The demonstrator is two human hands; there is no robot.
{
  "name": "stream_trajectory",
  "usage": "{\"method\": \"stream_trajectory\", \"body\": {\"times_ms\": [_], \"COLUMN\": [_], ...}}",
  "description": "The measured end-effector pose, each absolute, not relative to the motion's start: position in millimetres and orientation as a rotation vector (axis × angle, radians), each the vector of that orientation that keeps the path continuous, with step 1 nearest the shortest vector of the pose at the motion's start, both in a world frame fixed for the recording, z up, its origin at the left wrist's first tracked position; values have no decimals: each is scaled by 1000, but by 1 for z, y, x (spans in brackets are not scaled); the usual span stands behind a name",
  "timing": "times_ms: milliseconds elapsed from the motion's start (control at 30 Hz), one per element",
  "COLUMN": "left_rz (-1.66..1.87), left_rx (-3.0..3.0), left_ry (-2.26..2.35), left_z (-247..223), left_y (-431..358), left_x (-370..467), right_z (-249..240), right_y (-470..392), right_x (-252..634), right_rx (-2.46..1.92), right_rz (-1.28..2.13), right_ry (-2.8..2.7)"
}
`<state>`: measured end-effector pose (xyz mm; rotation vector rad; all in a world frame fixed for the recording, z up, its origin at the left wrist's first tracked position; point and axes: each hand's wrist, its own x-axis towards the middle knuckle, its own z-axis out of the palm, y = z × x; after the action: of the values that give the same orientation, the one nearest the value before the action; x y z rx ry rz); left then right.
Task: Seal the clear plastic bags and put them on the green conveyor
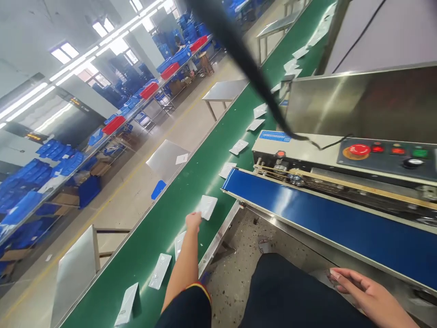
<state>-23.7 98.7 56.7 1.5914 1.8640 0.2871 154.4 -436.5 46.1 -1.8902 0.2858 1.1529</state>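
Over the green conveyor belt (184, 180), my left hand (193, 221) reaches out with its fingers closed on the lower left edge of a white packet (208, 207). Another packet (179, 241) lies partly hidden behind my left forearm. Nearer to me on the belt are two more packets (160, 271) (127, 304). My right hand (358, 287) is at the lower right, beside the blue belt of the machine, its fingers bent and apart, with something small and clear, hard to make out, at the fingertips.
A sealing machine (307, 150) with a blue belt (307, 209) and red and green buttons stands at the right. More packets lie farther up the green belt. A dark strap hangs across the view. Metal tables (223, 91) stand beyond the belt.
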Motion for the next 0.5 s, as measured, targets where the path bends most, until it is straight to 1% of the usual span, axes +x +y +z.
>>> {"method": "stream_trajectory", "body": {"times_ms": [100,167,200,267,333,433,500], "left_rz": [354,473,437,213,-36,-382,-560], "left_rx": [1588,1475,1465,1529,1600,1716,1778], "left_ry": [1746,1541,1400,1154,945,591,317], "left_z": [103,134,147,170,187,197,190], "left_y": [89,83,77,52,2,-110,-193], "left_x": [-25,-16,-5,31,81,166,219], "right_z": [49,52,53,54,52,50,51], "right_y": [-450,-456,-458,-462,-466,-480,-496], "right_x": [153,150,148,145,142,138,137], "right_rx": [-1863,-1837,-1828,-1813,-1804,-1768,-1722], "right_rz": [1064,1005,980,918,826,717,714], "right_ry": [335,334,324,290,263,250,273]}}
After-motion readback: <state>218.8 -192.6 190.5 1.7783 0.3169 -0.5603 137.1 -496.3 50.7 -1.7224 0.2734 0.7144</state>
